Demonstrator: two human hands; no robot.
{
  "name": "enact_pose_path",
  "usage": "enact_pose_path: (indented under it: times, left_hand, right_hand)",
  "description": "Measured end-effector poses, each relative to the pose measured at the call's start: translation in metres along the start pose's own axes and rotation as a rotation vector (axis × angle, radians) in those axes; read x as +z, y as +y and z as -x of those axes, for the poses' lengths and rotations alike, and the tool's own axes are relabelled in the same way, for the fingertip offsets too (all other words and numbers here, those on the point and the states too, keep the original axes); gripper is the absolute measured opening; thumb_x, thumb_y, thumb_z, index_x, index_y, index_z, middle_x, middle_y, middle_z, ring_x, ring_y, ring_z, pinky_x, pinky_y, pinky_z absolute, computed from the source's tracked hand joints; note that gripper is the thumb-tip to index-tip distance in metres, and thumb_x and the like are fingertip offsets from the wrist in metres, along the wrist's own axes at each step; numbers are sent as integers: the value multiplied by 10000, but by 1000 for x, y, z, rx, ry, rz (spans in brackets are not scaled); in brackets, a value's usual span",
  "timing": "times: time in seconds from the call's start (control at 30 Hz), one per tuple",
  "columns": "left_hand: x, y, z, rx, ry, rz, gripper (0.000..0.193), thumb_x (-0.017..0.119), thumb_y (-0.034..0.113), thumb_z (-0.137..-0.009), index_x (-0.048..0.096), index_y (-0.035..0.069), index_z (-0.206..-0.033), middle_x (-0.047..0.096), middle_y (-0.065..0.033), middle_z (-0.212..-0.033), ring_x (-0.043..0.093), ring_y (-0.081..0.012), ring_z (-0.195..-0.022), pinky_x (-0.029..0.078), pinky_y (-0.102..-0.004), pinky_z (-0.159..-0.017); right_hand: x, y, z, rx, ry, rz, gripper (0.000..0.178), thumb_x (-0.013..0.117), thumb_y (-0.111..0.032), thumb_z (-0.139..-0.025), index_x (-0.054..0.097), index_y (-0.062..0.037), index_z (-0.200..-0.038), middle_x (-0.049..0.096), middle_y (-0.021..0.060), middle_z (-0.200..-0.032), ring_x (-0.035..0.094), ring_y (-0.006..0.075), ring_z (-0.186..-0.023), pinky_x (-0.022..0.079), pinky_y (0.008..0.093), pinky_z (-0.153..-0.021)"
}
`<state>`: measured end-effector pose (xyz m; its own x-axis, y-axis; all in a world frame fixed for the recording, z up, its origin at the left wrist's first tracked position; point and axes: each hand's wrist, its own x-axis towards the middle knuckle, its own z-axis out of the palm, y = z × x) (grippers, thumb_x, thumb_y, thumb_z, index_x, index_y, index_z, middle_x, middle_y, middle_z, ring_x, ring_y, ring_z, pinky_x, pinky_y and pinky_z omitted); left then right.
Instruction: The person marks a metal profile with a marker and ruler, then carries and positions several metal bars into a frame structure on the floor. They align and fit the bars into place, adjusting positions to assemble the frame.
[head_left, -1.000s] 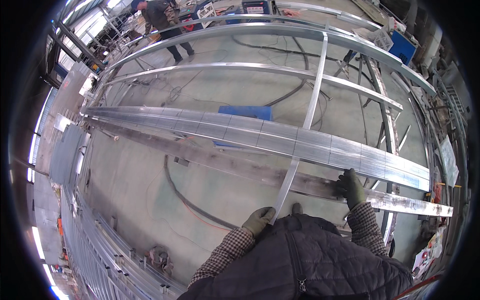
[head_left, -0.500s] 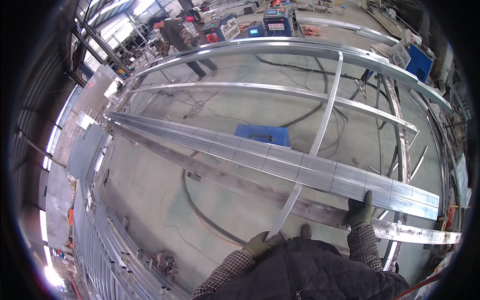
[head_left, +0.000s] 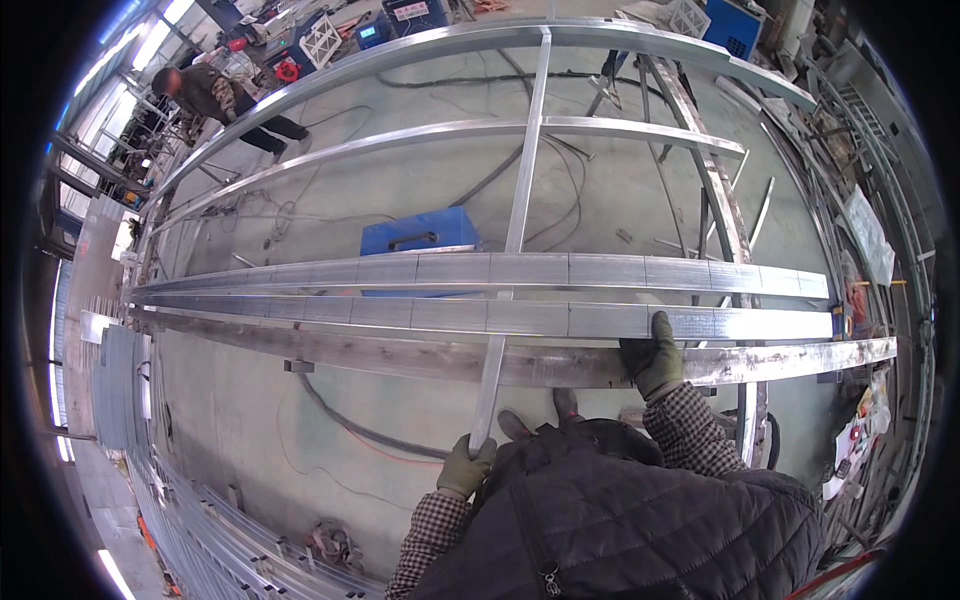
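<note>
Both my hands wear green work gloves. With my right hand point(head_left: 655, 362) I grip the near edge of a long silver metal bar point(head_left: 530, 319), my thumb on its top face and the fingers hidden below. Dark cross lines mark this bar at intervals. A similar marked bar point(head_left: 600, 272) lies just beyond it, with a narrow gap between them at the right that closes toward the far left. My left hand point(head_left: 467, 468) is closed round the near end of a thinner metal crossbar point(head_left: 487, 385), which passes under both marked bars.
A stained steel beam point(head_left: 430, 360) runs just nearer than the marked bars. Beyond them are a blue case point(head_left: 420, 232), cables on the floor and another metal rail point(head_left: 400, 137). Stacked metal profiles point(head_left: 230, 530) lie lower left. Another person point(head_left: 215, 97) stands far left.
The two marked bars lay side by side and now have a gap between them, the near one drawn toward me. My head view has turned, shifting the scene left and up.
</note>
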<state>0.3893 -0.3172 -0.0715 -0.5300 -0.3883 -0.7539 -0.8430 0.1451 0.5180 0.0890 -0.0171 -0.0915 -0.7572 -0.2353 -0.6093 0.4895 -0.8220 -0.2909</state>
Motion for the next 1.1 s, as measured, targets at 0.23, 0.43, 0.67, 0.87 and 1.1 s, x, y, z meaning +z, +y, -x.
enact_pose_path:
  times: [0.23,0.43,0.67,0.87,1.1]
  left_hand:
    - [-4,-2,-2,150,10,-130,741,681,574,-1026,620,-63,-1400,769,-266,-1162,763,-378,-1080,589,-445,-948]
    - [-41,6,-4,351,-215,-195,642,622,537,-1078,652,-18,-1400,768,-277,-1235,748,-418,-1180,578,-459,-1016]
    - [-100,-39,-18,539,-270,-59,443,663,334,-1109,673,-3,-1397,787,-136,-1070,756,-198,-952,589,-334,-898]
    - [-182,-36,-41,580,-55,31,414,781,254,-1045,728,18,-1380,742,-28,-919,650,-98,-791,573,-292,-758]
    - [-250,43,-96,882,85,18,372,790,220,-1039,748,12,-1345,754,-38,-940,667,-102,-828,573,-286,-780]
  right_hand:
    - [-3,7,33,-67,53,314,710,708,-583,-1045,611,-39,-1491,742,155,-1356,724,336,-1246,599,486,-1073]
    - [-7,10,33,-150,-3,428,733,635,-581,-1080,549,-23,-1547,689,173,-1440,676,367,-1306,548,519,-1119]
    - [19,36,48,-207,76,342,824,610,-595,-1083,446,8,-1621,546,191,-1613,564,355,-1441,452,475,-1227]
    - [27,50,58,-308,266,474,882,622,-649,-1064,425,-6,-1635,520,265,-1611,529,448,-1459,471,534,-1153]
    - [13,57,41,-358,311,472,832,678,-709,-1009,567,-72,-1531,675,181,-1428,656,385,-1303,558,507,-977]
